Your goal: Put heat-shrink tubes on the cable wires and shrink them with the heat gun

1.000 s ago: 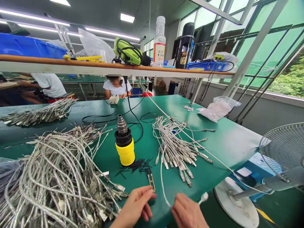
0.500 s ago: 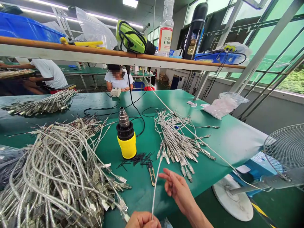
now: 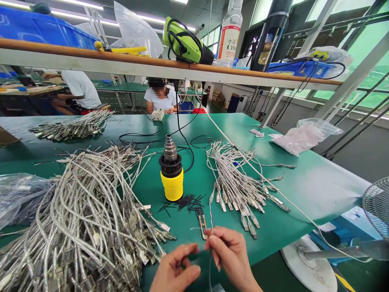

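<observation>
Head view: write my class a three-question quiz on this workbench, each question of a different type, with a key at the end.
1. Which of the wearer's hands pinches the thin cable? (a) left (b) right
2. True or false: the yellow tool lies on its side.
3. Fill in the colour: the short black pieces lie on a ____ tabletop.

Key: 1. b, the right hand. 2. False; it stands upright, nozzle up. 3. green.
</observation>
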Demonstrator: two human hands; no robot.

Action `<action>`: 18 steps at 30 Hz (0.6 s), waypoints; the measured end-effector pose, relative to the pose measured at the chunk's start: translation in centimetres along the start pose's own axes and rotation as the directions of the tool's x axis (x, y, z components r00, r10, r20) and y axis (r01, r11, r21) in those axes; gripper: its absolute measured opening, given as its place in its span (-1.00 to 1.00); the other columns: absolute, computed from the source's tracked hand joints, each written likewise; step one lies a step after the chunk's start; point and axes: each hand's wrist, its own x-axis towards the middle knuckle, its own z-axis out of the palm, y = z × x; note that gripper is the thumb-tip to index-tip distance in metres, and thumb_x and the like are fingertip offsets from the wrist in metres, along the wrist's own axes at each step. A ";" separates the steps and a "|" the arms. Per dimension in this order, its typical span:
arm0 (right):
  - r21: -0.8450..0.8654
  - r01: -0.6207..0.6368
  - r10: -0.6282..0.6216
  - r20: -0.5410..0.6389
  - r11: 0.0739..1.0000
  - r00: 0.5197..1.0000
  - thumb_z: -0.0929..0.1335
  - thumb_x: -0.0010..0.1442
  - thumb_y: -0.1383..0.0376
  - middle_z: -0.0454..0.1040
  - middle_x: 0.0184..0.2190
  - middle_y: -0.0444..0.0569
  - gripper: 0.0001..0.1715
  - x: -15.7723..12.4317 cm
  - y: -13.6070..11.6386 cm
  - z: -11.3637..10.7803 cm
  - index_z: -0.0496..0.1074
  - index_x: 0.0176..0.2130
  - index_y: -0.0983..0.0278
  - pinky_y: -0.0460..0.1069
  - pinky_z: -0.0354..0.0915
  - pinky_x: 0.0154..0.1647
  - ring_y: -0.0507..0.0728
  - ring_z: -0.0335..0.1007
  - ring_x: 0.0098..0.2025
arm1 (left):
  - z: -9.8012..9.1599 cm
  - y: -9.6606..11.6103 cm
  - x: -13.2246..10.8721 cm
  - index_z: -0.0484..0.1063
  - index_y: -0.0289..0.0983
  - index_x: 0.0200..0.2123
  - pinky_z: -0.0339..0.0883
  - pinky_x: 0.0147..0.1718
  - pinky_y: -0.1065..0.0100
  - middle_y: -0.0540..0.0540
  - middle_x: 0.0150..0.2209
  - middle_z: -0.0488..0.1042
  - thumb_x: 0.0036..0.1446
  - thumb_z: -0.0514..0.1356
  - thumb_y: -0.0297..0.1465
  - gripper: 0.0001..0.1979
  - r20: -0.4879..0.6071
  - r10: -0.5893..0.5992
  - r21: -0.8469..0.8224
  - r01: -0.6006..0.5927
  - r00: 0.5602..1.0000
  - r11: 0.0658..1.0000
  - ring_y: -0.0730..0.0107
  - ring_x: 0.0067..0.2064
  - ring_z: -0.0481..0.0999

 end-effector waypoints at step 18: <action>-0.272 -0.245 0.339 0.391 0.931 0.855 0.40 0.04 0.02 0.42 -0.60 -0.15 -0.66 -3.1 0.0 0.9 0.40 -0.48 0.23 -0.11 0.15 -0.51 0.00 0.25 -0.56 | -1.7 7.8 -1.3 0.59 -0.22 -0.66 -0.04 -0.55 0.35 0.02 -0.66 0.31 -0.13 0.34 -0.33 -0.85 0.256 -0.084 0.285 0.007 0.963 0.958 0.45 -0.55 0.20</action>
